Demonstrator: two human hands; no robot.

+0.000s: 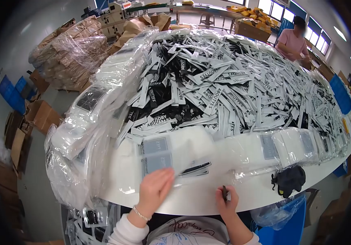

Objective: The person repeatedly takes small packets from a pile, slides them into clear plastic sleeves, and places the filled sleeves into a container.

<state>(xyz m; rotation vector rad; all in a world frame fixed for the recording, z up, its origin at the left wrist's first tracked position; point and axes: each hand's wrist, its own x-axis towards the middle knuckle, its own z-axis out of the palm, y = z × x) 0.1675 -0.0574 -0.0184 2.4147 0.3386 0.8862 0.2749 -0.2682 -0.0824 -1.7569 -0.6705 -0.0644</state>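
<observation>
My left hand [157,187] is over the near table edge, beside a white plastic package with grey printed panels [157,154]; its fingers are together, and what they hold, if anything, is hidden. A few black and white sachets [196,168] lie just to its right. My right hand [227,200] is closed on a small dark object [225,193] near the table's front edge. Beyond both hands spreads a large heap of black and white sachets [220,90].
Clear-wrapped white packages [81,122] line the table's left side, others [269,147] its front right. A black glove [290,180] lies at the right edge of the table [175,202]. A person [293,43] stands at the far right. Below are sachets [95,218] and a blue bin [291,224].
</observation>
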